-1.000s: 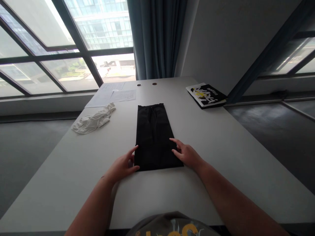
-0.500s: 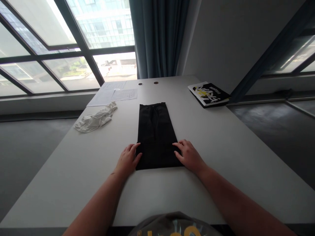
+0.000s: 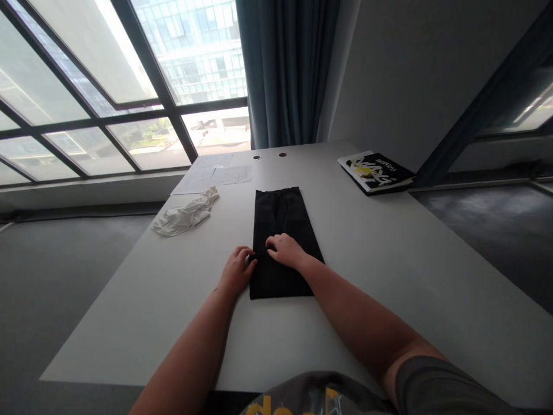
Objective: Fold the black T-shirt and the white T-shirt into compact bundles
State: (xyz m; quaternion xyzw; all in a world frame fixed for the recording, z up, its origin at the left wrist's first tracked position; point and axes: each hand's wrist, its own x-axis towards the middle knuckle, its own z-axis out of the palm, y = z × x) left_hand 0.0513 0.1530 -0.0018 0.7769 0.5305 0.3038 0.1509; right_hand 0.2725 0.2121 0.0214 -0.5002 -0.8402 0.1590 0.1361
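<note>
Your right hand [image 3: 285,251] lies flat, fingers spread, on the folded black fabric garment [image 3: 283,239] at mid-table; your left hand [image 3: 237,271] rests open against its left edge on the white table [image 3: 389,242].

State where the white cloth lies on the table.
The white cloth lies crumpled near the table's left edge, just in front of the papers, left of the black trousers.

A white table [image 3: 389,259] fills the middle of the frame. Upper left, a big window [image 3: 129,86] with dark bars lets in bright daylight. A blue-grey curtain [image 3: 285,69] hangs top centre beside a pale wall [image 3: 410,75]. Grey floor [image 3: 56,276] shows lower left and at right.
</note>
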